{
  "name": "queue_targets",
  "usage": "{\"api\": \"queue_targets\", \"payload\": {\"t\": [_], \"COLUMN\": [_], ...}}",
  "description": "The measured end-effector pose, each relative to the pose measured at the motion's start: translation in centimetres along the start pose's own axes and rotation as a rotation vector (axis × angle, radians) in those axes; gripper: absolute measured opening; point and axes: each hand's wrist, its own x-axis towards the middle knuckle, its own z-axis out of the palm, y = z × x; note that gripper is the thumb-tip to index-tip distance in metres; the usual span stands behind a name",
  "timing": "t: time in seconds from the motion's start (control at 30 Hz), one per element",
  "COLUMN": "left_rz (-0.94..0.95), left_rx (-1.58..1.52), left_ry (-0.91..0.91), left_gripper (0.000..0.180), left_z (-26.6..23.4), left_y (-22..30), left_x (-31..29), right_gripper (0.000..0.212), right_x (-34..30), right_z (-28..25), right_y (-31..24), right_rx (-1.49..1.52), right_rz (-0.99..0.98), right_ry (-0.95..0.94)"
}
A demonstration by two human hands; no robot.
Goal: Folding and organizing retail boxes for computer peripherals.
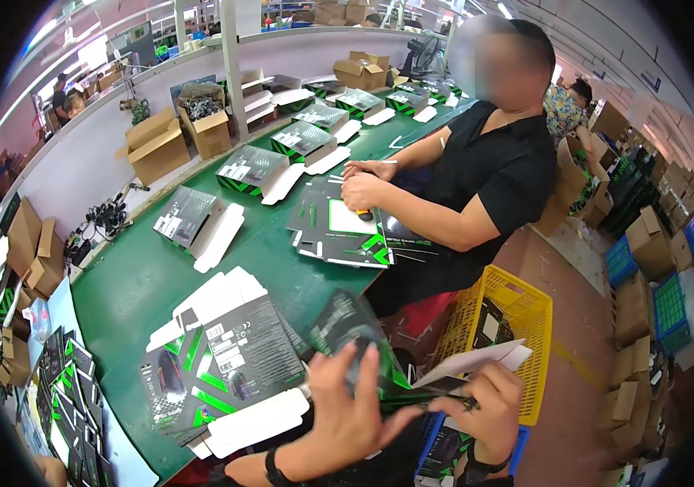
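In front of me, a black and green product carton (345, 318) is held up, partly blurred by motion, with its pale inner flap (477, 359) standing out to the right. My left hand (353, 398) grips the carton's near side, its fingers spread over the face and its thumb along the lower edge. Closed on the carton's flap end is my right hand (483, 406), thumb and fingertips pinching the edge. A stack of flat, unfolded cartons (254, 349) lies on the green table just left of my hands.
Several part-folded boxes (302, 140) line the green table (132, 280). Across from me, a person in a black shirt (485, 174) works over flat cartons (314, 219). A yellow crate (538, 325) stands at right. More flat cartons (71, 406) lie at left.
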Motion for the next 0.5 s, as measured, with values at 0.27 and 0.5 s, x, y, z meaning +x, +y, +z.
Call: {"api": "queue_targets", "payload": {"t": [0.27,0.5], "left_rz": [-0.031,-0.69], "left_rx": [-1.107,-1.31], "left_ry": [-0.408,-0.524], "left_gripper": [0.077,0.037], "left_z": [3.4,5.4], "left_y": [2.2,-3.8], "left_x": [-2.8,-6.0], "right_gripper": [0.031,0.021], "right_x": [1.7,0.6], "right_z": [1.6,6.6], "right_y": [-1.7,0.3], "right_rx": [0.495,0.017], "right_rz": [-0.413,0.036], "right_ry": [0.036,0.463]}}
